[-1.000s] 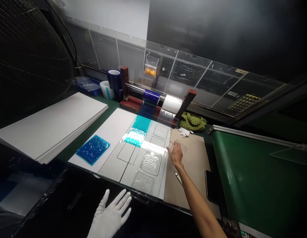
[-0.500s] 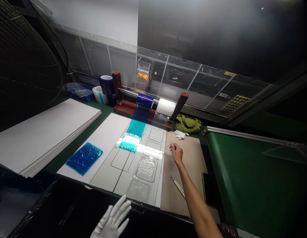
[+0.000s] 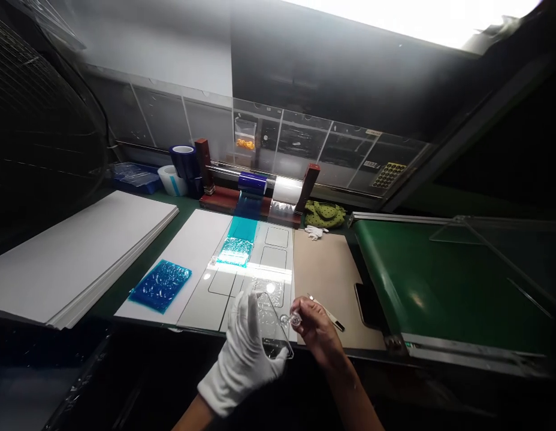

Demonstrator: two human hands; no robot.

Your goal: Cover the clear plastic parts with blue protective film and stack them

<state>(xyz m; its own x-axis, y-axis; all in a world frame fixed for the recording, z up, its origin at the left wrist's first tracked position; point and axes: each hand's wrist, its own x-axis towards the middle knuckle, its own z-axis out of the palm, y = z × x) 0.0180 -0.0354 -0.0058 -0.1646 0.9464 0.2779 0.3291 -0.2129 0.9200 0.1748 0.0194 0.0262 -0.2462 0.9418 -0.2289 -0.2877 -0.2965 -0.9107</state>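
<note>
My left hand [image 3: 242,359], in a white glove, is closed round the edge of a clear plastic plate [image 3: 271,320] held just above the front of the bench. My bare right hand [image 3: 316,332] pinches a small clear part [image 3: 290,318] against that plate's right edge. Under them lies a white template board [image 3: 242,263] with outlined rectangles. A strip of blue film [image 3: 239,239] runs over it from a roll on the wooden-ended holder [image 3: 255,185]. One blue-filmed plate [image 3: 161,284] rests on a white sheet to the left.
A white-handled knife [image 3: 327,314] and a dark phone [image 3: 368,305] lie on the brown mat [image 3: 323,275]. A green conveyor [image 3: 440,293] runs along the right. White sheets [image 3: 75,251] are stacked at left. Tape rolls [image 3: 181,164], a green pouch [image 3: 325,214] and a white glove [image 3: 313,232] sit at the back.
My right hand came back from the brown mat to the bench front with a small clear part. My left hand rose and took hold of the clear plate. The view tilted upward.
</note>
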